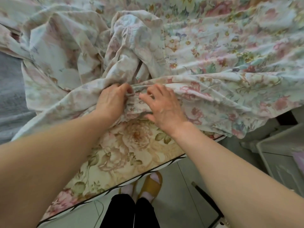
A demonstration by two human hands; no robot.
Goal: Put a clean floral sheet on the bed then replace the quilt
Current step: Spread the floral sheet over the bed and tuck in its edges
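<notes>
The floral sheet (230, 51) is thin, soft woven cloth printed with pink roses and green leaves. It lies spread over the mattress (125, 155) on its far and right-hand parts, drawn into long shallow wrinkles. Left of centre the cloth is bunched into a loose crumpled mound with its paler reverse side showing. The sheet's near edge forms a rolled fold running across the mattress, leaving the near corner of the mattress bare.

The mattress is padded, with a cream cover carrying large peony blooms and dark piping along its border.

The left hand (111, 101) is at the rolled fold, palm down, fingers curled, pinching the sheet's edge between thumb and fingertips. The right hand (164, 106) is just beside it on the same fold, fingers spread and slightly bent, fingertips on the cloth; its grip is not closed on the fabric. Both forearms extend over the bare mattress corner.

Below the mattress edge, yellow sandals (151, 183) stand on a pale tiled floor (177, 203).
</notes>
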